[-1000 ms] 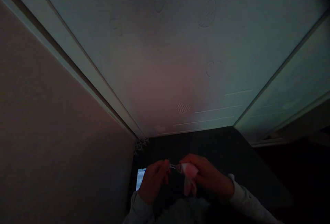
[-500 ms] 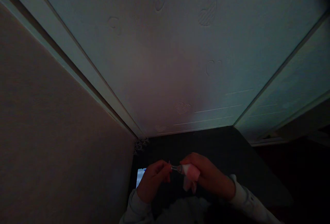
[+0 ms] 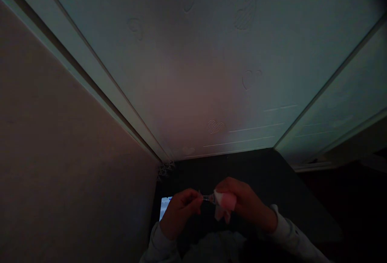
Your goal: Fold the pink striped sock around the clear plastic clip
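In the dim head view, my left hand pinches the thin end of a small clear, shiny object, which widens toward the right like a little tower or stem. Its exact kind I cannot make out. Closed around a crumpled pink-and-white tissue, my right hand presses it against the wide end of that object. A loose corner of the tissue hangs below the fingers. Both hands are above a dark surface, close to my body.
A lit screen lies left of my left hand, partly covered by it. Small shiny trinkets stand in the back left corner of the dark tabletop. A pale panel with embossed hearts rises behind; a wall stands at left.
My right hand and the tissue have shifted slightly to the right. The clear object stays between both hands, and the left hand is nearly still.
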